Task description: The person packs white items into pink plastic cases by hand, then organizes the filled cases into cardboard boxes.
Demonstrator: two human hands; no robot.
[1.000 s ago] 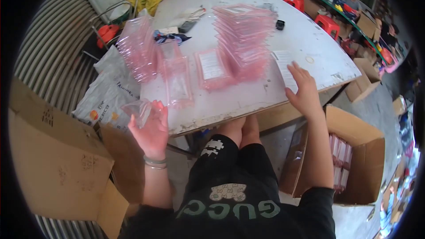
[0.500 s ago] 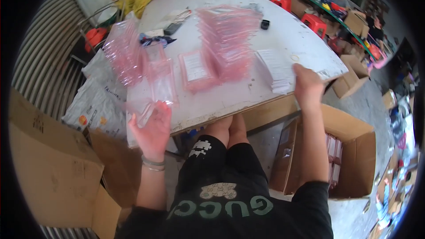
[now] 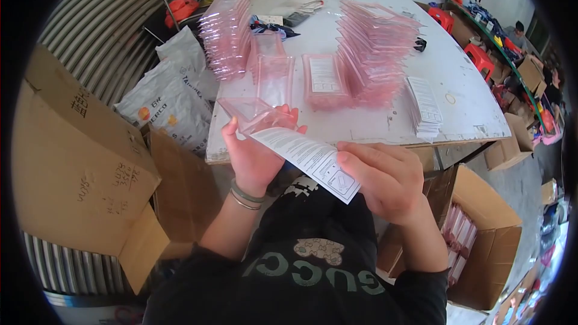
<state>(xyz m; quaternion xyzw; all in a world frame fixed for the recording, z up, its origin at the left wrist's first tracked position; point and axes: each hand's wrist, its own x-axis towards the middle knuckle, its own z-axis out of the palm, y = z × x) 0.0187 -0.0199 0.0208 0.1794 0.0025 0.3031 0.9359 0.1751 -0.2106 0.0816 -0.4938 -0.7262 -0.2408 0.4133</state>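
My left hand (image 3: 256, 153) holds a clear pink plastic case (image 3: 250, 114), its palm up and fingers around the case. In my right hand (image 3: 388, 177) is a printed paper sheet (image 3: 310, 159), pinched at its right end; its left end touches or overlaps the case at my left hand. A tall stack of pink cases (image 3: 373, 48) stands on the table beside a shorter pile (image 3: 325, 78) topped with a printed sheet. To the right lies a stack of printed sheets (image 3: 425, 105). More clear cases (image 3: 274, 81) lie at the left, near another tall stack (image 3: 226, 36).
The white table (image 3: 469, 117) has a worn front edge. An open carton (image 3: 487, 253) with packed cases stands at lower right, a large carton (image 3: 78, 156) at left. White sacks (image 3: 171, 105) lean beside the table. People (image 3: 518, 37) are at the far right.
My right hand has come from the sheet stack to the middle, now with a sheet in it. My left hand has closed in around the case. The view has shifted, moving the table contents rightward.
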